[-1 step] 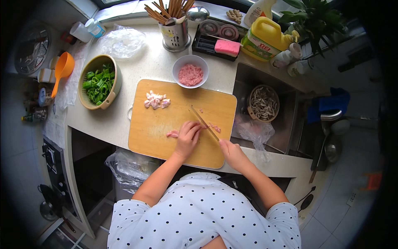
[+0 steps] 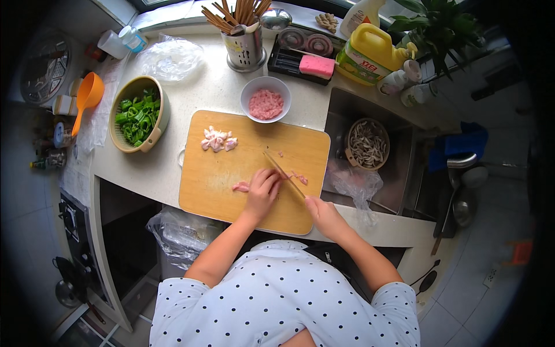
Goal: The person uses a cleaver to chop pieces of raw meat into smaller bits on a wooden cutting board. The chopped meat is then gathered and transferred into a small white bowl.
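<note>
My right hand [image 2: 325, 215] grips a kitchen knife [image 2: 288, 178] by its handle. Its blade runs up and left across the wooden cutting board [image 2: 217, 168], edge down by my left fingertips. With curled fingers, my left hand [image 2: 263, 194] presses a piece of raw pink meat [image 2: 281, 176] against the board, most of it hidden beneath them. Another bit of meat [image 2: 240, 187] shows left of that hand. Small cut scraps [image 2: 299, 178] lie on the blade's right side. Toward the board's far left sits a small pile of pale pink meat pieces [image 2: 218, 140].
Beyond the board stands a white bowl of minced meat [image 2: 266, 104]. A basket of cut green peppers [image 2: 139, 115] is at the left. The sink [image 2: 341, 124] on the right holds a basket of greyish strips [image 2: 369, 144]. A plastic bag [image 2: 358, 182] hangs over the sink's near edge.
The knife blade has tilted slightly, its tip shifting a little nearer and to the left. Both hands stay in nearly the same place.
</note>
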Tool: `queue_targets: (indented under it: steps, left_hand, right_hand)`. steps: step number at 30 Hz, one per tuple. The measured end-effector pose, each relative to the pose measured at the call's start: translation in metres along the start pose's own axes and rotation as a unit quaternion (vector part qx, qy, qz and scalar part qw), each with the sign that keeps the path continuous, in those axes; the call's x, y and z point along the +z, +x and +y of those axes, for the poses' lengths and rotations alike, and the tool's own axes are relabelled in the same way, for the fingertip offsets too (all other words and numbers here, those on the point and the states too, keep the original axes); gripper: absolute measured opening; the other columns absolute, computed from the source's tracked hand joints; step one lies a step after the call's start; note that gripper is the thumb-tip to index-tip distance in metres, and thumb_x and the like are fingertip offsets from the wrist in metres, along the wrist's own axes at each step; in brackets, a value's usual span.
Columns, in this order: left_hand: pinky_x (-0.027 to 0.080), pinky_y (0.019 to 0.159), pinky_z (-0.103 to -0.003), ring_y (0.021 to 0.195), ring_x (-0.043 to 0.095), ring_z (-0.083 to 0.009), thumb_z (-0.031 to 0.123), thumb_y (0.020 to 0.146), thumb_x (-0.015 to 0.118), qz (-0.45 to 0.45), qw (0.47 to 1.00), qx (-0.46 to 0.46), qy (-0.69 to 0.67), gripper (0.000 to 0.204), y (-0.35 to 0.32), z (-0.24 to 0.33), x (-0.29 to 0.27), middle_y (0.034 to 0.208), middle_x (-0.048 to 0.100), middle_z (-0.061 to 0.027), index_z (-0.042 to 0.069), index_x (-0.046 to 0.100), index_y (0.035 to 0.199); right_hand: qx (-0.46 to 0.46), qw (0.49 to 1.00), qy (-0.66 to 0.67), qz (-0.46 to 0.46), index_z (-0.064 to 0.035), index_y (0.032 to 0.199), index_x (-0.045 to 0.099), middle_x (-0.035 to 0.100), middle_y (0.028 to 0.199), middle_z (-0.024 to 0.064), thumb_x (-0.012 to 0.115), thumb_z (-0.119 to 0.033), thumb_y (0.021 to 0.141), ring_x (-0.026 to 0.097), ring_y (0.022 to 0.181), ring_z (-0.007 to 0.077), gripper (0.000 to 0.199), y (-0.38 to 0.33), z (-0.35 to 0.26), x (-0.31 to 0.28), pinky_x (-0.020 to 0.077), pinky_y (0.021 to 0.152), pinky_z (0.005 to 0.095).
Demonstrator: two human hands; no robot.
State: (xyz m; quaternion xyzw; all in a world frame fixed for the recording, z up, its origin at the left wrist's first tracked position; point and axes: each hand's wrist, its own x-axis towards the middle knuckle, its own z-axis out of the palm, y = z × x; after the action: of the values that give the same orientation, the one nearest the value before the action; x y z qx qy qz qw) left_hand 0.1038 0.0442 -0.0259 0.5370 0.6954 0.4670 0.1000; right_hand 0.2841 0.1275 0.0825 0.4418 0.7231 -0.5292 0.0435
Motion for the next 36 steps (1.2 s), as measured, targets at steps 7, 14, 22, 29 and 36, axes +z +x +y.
queue_targets:
  steps: [7,14,22,29,36]
  left_hand:
    - [0.046,0.082,-0.041,0.095,0.056,-0.0325,0.002,0.071,0.072,0.000,1.000,-0.012,0.021,0.018,0.004,-0.002,0.007,0.099,0.061,-0.0123,0.002,0.065,0.087]
    - [0.046,0.080,-0.039,0.092,0.056,-0.0299,0.001,0.071,0.072,0.022,0.998,-0.060,0.029,0.016,0.007,0.004,0.013,0.094,0.058,-0.0110,0.004,0.064,0.085]
    - [0.047,0.079,-0.038,0.091,0.055,-0.0302,-0.001,0.071,0.071,0.015,0.997,-0.063,0.049,0.018,0.011,0.004,0.013,0.096,0.059,-0.0112,0.003,0.063,0.087]
    - [0.047,0.081,-0.040,0.093,0.057,-0.0319,-0.003,0.071,0.069,0.035,0.998,-0.043,-0.003,0.018,0.006,0.004,0.007,0.097,0.061,-0.0120,0.000,0.064,0.087]
    - [0.048,0.085,-0.041,0.098,0.058,-0.0335,-0.002,0.070,0.068,0.020,0.999,-0.015,0.031,0.016,-0.002,-0.010,0.011,0.099,0.064,-0.0138,-0.001,0.065,0.085]
  right_hand:
    - [0.004,1.000,-0.017,-0.019,0.0002,0.110,0.061,0.064,0.094,0.0293,0.042,-0.037,0.100,0.061,0.091,0.0458,0.043,0.012,0.000,0.006,0.0493,0.079,0.0461]
    - [0.062,0.998,0.030,0.003,0.0012,0.115,0.059,0.065,0.096,0.0288,0.041,-0.036,0.101,0.063,0.095,0.0444,0.044,-0.003,-0.002,-0.010,0.0494,0.081,0.0443]
    - [0.058,0.997,0.056,0.004,0.0019,0.114,0.059,0.065,0.097,0.0275,0.042,-0.036,0.101,0.063,0.094,0.0424,0.044,-0.010,0.009,-0.003,0.0491,0.080,0.0419]
    - [0.008,1.000,0.025,0.004,0.0007,0.114,0.060,0.064,0.097,0.0283,0.041,-0.038,0.101,0.062,0.094,0.0444,0.045,-0.013,0.013,0.006,0.0489,0.081,0.0440]
    - [0.005,1.000,-0.023,-0.020,-0.0014,0.113,0.061,0.063,0.096,0.0291,0.040,-0.037,0.101,0.060,0.093,0.0455,0.043,0.023,0.003,0.021,0.0483,0.080,0.0485]
